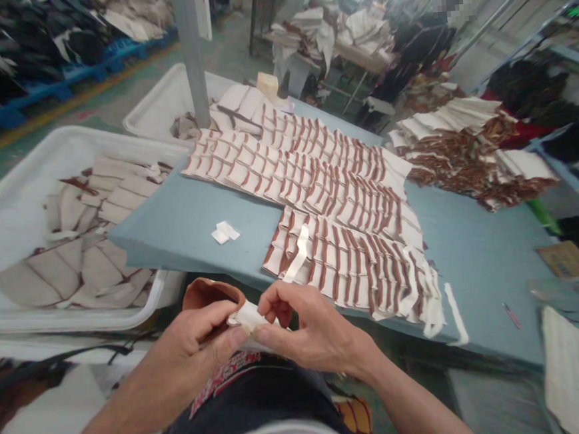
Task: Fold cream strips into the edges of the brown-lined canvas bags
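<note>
My left hand (199,338) and my right hand (305,326) meet close to my body, below the near edge of the blue table (473,262). Both pinch one small piece of white and brown material (244,314); its brown part (208,293) curls up behind my left fingers. A white strip (298,250) rises from my right fingertips toward the table. Just beyond lie overlapping rows of similar white pieces with brown edges (341,239), several rows deep.
White bins (29,217) with beige cut pieces stand at the left. A pile of brown and white pieces (469,149) lies at the table's far right. Two small white scraps (225,233) rest near the table's left edge. A grey pole (191,57) rises behind. A person works far back.
</note>
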Available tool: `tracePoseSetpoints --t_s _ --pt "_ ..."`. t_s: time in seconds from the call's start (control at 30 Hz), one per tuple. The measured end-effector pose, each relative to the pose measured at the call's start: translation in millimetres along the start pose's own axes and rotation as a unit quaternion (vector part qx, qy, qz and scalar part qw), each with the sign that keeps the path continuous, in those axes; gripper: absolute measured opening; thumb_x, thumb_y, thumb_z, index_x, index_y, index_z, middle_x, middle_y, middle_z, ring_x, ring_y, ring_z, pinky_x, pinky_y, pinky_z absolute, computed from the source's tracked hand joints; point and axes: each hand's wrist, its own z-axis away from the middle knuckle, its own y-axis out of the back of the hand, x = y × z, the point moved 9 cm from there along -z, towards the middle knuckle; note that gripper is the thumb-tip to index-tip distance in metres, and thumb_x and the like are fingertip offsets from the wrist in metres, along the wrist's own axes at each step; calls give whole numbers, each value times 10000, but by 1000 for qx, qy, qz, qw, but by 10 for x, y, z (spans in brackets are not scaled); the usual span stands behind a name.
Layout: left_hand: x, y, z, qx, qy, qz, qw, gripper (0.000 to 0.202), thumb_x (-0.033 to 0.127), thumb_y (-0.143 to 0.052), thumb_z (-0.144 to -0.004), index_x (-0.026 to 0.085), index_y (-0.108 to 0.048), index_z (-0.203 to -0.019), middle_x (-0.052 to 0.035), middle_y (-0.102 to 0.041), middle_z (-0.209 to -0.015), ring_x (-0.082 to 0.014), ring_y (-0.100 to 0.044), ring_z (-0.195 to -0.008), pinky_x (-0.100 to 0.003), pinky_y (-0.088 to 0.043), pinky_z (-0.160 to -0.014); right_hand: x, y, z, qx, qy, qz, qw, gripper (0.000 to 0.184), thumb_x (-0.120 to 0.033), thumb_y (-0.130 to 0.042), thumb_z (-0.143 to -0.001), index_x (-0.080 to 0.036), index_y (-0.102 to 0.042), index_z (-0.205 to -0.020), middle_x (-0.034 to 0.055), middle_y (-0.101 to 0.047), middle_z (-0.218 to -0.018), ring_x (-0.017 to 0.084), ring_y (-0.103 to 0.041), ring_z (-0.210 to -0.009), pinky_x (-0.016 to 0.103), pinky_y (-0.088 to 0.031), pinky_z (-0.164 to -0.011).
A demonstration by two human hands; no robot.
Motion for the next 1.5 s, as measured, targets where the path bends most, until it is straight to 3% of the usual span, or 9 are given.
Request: tracePoseSetpoints --t_s 0.23,0.4,0.57,0.8,0.97,1.13,1.23,1.4,1.5 --pt "69 -90 -112 -25 16 17 999 361 501 -625 -1047 228 -845 -963 -31 -828 -939 -208 -743 -804 -225 -577 -685 229 -59 8 -36 -30 -57 997 302 -450 -813 -902 -209 -633 -902 -56 -613 -744 111 -525 -648 246 -389 -613" --pt "83 -48 -161 19 14 -14 1000 262 416 -681 -977 233 -857 -915 -24 -856 -922 -218 -778 -851 -229 -594 -750 306 -60 6 -53 -48 -131 989 318 -457 -768 -924 -215 -579 -841 -59 -549 -707 111 -439 -641 252 -346 -607" --pt "95 -56 -178 31 27 60 997 214 382 -722 -893 211 -830 -820 8 -780 -733 -160 -693 -662 -196 -559 -633 374 -158 38 -80 -60 -280 955 604 -735 -843 -862 -223 -526 -830 -75 -468 -715 98 -356 -633 244 -306 -596" --pt "103 -119 -150 8 27 98 995 293 448 -748 -867 187 -850 -782 -21 -764 -702 -157 -655 -645 -196 -509 -596 535 -478 132 -99 -133 -420 893 675 -767 -920 -736 -215 -541 -817 -75 -475 -710 90 -324 -615 243 -240 -575" --pt "234 -98 -81 60 1 35 998 327 438 -680 -880 193 -824 -720 -15 -730 -653 -157 -639 -632 -196 -506 -588 421 -355 188 -56 -98 -336 935 672 -827 -842 -786 -216 -568 -841 -60 -512 -725 111 -386 -648 247 -302 -603" --pt "395 -150 -15 87 -33 19 995 210 285 -636 -838 223 -820 -758 21 -764 -710 -143 -683 -650 -164 -523 -597 170 -75 225 28 -55 -173 983 468 -584 -895 -833 -212 -619 -901 -42 -590 -780 132 -500 -699 269 -393 -667" --pt "405 -153 36 94 -60 -3 994 199 245 -613 -855 228 -800 -788 35 -764 -731 -137 -684 -654 -166 -517 -610 119 -120 203 12 -59 -184 981 414 -571 -810 -891 -218 -594 -884 -43 -573 -771 130 -487 -689 272 -389 -656" --pt "271 -142 61 71 -68 14 995 202 310 -635 -925 220 -785 -823 9 -785 -804 -168 -700 -754 -205 -543 -713 166 -332 206 -47 -109 -284 952 557 -704 -818 -836 -232 -531 -909 -74 -506 -754 107 -404 -638 255 -326 -589" --pt "208 -121 38 68 -56 16 996 231 351 -653 -927 214 -782 -794 1 -760 -794 -175 -674 -760 -218 -527 -707 128 -309 239 -29 -101 -239 965 438 -602 -781 -906 -224 -560 -921 -64 -531 -765 116 -445 -665 258 -354 -614"
